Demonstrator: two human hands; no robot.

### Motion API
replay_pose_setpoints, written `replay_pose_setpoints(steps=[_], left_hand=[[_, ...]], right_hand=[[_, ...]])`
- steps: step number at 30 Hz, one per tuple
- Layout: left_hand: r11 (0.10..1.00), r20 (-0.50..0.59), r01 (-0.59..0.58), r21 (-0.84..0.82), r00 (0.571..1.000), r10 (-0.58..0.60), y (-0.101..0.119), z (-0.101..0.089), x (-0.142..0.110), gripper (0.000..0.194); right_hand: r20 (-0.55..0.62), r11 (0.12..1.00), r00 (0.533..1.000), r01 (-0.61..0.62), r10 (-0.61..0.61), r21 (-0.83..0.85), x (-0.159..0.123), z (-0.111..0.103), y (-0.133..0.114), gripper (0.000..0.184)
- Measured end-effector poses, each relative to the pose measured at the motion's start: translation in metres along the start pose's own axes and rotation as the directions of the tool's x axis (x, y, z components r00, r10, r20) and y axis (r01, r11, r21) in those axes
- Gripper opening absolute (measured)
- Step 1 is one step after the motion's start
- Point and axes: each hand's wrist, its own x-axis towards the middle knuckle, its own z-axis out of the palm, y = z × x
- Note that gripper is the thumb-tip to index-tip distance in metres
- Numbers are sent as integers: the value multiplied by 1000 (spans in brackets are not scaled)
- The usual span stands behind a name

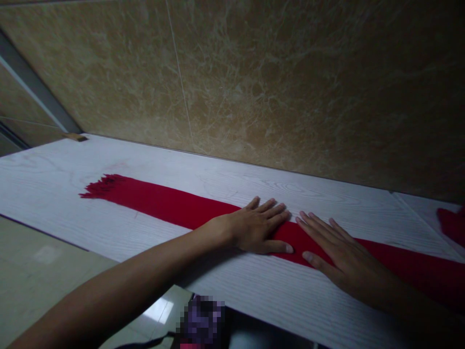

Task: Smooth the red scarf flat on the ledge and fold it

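I watched through the head feed how both hands sat across the scarf (163, 201), which lay flat on the desk (218, 175) directly beneath them. Its long axis ran from the fringe (103, 185) on the left, the farther end, to the right side of my view, where it came closer and passed out of sight, so I could not tell where that end lay. The left hand (263, 225) was palm down and the nearer one to the fringe, though a long stretch of cloth lay between; its fingers were spread, tips reaching past the scarf's far edge, thumb on the cloth and aimed right. The right hand (337, 254) was just beside it, a narrow strip of red between the two, its fingers straight and slightly parted, tips at the far edge, thumb toward the left hand. Neither pinched anything. The left fingers slanted away and right, the right ones away and left, so both crossed the axis at an angle. I could not tell how firmly the right palm pressed. Some red cloth (452, 225) showed at the far right.
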Motion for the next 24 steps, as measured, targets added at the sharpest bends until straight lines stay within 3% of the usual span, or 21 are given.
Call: replay_pose_setpoints(steps=[24], left_hand=[[1000, -8, -5, 19, 1000, 5, 0, 0, 0, 88]], right_hand=[[-20, 1000, 1000, 9, -9, -2, -1, 3, 2, 68]])
